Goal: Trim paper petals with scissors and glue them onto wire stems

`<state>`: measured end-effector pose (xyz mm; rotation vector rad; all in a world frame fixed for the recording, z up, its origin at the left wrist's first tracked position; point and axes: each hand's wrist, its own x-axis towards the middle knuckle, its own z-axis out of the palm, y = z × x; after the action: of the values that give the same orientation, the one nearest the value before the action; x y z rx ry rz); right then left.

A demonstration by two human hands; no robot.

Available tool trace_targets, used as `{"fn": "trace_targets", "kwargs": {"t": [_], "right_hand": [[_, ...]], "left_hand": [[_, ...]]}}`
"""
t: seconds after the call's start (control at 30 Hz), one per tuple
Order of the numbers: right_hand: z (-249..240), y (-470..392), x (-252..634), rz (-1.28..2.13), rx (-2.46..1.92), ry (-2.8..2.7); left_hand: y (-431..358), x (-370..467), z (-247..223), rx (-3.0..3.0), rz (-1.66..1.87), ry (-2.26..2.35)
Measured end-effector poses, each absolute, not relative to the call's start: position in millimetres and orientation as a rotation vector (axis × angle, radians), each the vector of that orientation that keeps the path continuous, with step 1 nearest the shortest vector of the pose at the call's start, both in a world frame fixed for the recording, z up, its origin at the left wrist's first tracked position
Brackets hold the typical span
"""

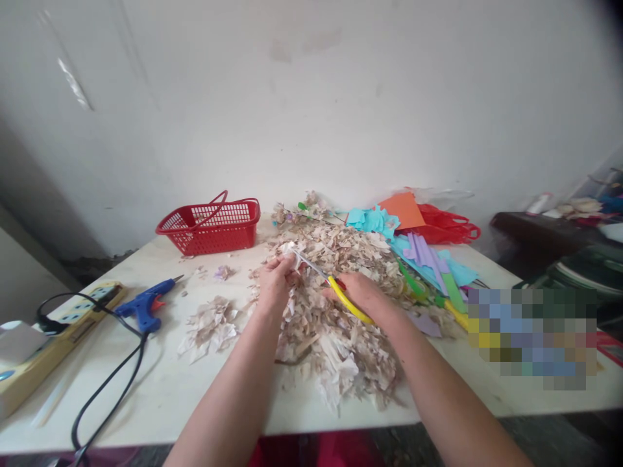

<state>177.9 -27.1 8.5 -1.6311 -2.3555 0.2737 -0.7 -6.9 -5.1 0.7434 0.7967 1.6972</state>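
Note:
Over a large heap of pale, brownish scraps [341,350], my left hand [278,280] pinches a small whitish piece [290,248] between closed fingers. My right hand [357,292] is wrapped round the yellow-handled scissors [346,299]. Their metal blades point up and left and reach the whitish piece at my left fingertips. A smaller pile of pale scraps [213,325] lies left of my left forearm.
At the left are a red basket [209,228], a blue glue gun [146,306] with a black cord, and a power strip [82,314]. Behind and right lie blue paper [372,220], orange paper [403,211], a red bag [445,225] and purple strips [428,256].

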Motion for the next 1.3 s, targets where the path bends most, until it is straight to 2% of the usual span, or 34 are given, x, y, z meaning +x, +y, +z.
{"fn": "trace_targets", "kwargs": {"t": [0.37, 0.73, 1.0, 1.3], "right_hand": [[-3.1, -21.9, 176.7, 0.590, -1.515, -2.271], [14.7, -33.3, 171.9, 0.555, -1.538, -2.358], [2.3, -24.8, 176.9, 0.552, -1.514, -2.314], [-6.2, -22.8, 172.9, 0.694, -1.557, -2.149]], "left_hand": [[-8.5, -2.0, -3.2, 0.792, 1.715, 0.844], [-10.1, 2.0, -3.5, 0.861, 1.691, 0.900], [-10.7, 5.5, -4.6, 0.858, 1.670, 0.926], [-12.0, 5.0, -4.8, 0.872, 1.670, 0.893]]}}
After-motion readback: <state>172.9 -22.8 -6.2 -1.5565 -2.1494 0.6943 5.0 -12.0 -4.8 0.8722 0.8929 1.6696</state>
